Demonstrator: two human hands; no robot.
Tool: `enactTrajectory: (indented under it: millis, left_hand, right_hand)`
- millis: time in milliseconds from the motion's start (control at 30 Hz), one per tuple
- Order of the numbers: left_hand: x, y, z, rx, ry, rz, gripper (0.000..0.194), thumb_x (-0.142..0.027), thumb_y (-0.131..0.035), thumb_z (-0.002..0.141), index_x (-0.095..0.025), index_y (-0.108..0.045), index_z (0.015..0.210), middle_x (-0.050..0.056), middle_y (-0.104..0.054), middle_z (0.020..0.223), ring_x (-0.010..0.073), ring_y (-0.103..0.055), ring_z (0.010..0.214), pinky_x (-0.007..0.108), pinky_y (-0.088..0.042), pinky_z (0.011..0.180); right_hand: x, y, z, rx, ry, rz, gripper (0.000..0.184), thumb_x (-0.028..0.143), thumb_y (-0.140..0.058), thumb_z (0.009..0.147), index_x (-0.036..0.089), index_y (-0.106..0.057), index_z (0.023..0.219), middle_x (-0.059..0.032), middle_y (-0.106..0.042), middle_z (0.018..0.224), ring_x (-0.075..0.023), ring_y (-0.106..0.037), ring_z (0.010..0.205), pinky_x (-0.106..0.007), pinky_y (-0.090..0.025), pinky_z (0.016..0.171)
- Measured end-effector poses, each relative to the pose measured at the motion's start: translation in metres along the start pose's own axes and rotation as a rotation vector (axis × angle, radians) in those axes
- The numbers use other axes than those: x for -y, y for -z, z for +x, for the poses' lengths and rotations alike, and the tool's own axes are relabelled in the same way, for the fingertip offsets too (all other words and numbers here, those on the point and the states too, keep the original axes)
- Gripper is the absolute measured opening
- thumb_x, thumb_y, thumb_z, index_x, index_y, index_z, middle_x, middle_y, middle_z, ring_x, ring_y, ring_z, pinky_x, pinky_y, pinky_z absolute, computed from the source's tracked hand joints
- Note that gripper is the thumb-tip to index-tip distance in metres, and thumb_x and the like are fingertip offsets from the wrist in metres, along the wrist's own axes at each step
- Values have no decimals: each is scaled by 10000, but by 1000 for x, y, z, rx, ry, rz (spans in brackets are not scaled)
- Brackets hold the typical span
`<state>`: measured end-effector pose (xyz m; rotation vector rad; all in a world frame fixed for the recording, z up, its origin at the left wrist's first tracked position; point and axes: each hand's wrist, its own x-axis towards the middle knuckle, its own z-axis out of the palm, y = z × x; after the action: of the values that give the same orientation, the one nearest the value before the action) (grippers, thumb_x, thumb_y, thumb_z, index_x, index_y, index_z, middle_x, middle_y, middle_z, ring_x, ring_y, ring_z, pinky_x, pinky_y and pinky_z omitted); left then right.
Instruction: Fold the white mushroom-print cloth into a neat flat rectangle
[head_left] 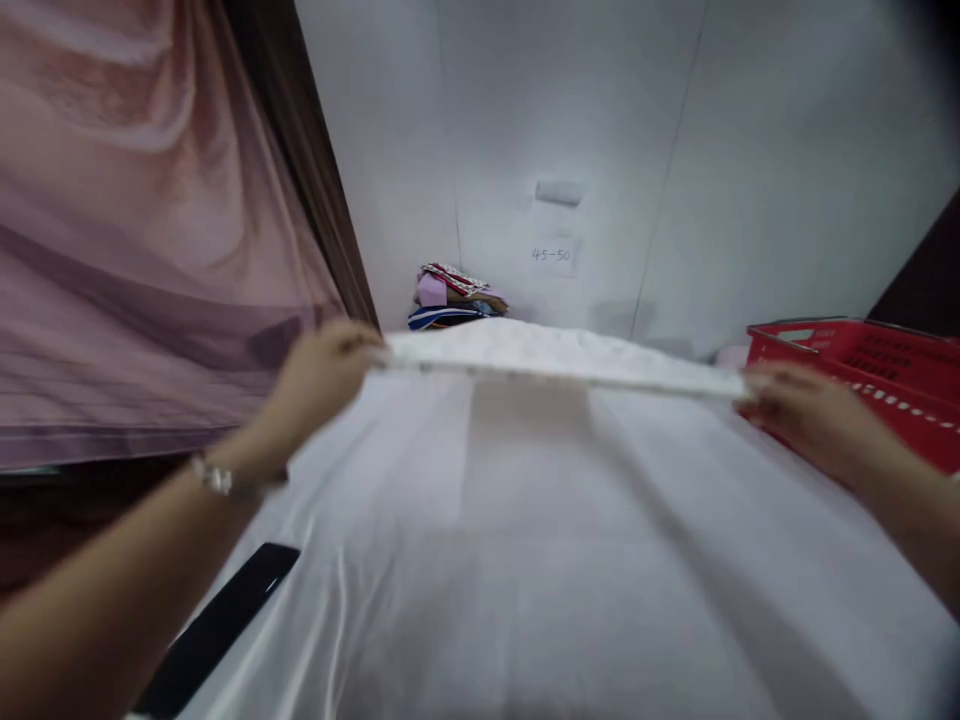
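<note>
A white cloth (547, 350) is stretched between my two hands, raised over the white-covered table (525, 560). Its near edge runs nearly straight from side to side, with a faint pattern along it that is too blurred to make out. My left hand (322, 375) pinches the left corner, and a bracelet sits on that wrist. At the right corner, my right hand (802, 405) grips the cloth close to the red basket. The cloth's shadow falls on the sheet below.
A red plastic basket (795, 345) stands on the right. Folded fabrics (454, 300) are stacked at the back by the pale wall (525, 100). On the left hangs a pink curtain (150, 200). A flat black object (225, 620) lies at the lower left.
</note>
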<state>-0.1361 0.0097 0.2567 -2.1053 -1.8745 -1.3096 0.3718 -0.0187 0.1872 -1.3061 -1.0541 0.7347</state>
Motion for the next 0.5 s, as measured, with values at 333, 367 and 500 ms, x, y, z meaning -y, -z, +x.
enactTrajectory:
  millis: [333,367,500]
  left_hand:
    - [87,-71,-229,351,215,-34,280,-117,-367,698,-215,-625,747,6,-658,883,157,-620,842,276,-491,785]
    - [87,-67,-232,331,221,-30,281,-126,-369,704,-218,-628,758,7,-659,899,160,-619,856,276,-491,791]
    - [92,-55,-244,359,275,62,280,-147,-373,718,-227,-637,762,5,-669,939,169,-627,877,284,-493,795]
  right_hand:
    - [-160,14,-120,280,-405,-365,220,530,-621,639,377,-658,792,12,-520,491,-177,-513,455,-310,-407,421]
    - [-157,15,-124,276,-383,-388,211,548,-609,638,398,-652,780,15,-517,488,-180,-516,460,-314,-412,433]
    - [-156,19,-140,332,-335,-530,223,584,-584,590,398,-648,695,38,-435,421,-178,-490,423,-317,-420,455]
